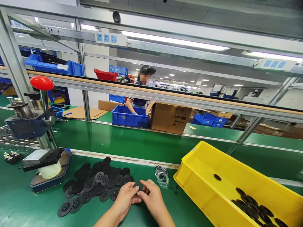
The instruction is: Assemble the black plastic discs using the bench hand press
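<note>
Green-topped workbench (30, 206) fills the near side of the scene, below a metal frame (85, 104). Between the fingertips of the left hand (126, 199) and right hand (152, 196) sits a dark, round, plastic-looking disc (138, 186), partly covered, showing no long axis. Both hands are equally near it: the left pinches its left edge, thumb on top, while the right has thumb and curled fingers closed about its right side. A loose spread of flat black ribbed discs (89, 185) lies left, just beside the left hand; a long yellow plastic bin (189, 184) stands right, well apart from the right hand.
</note>
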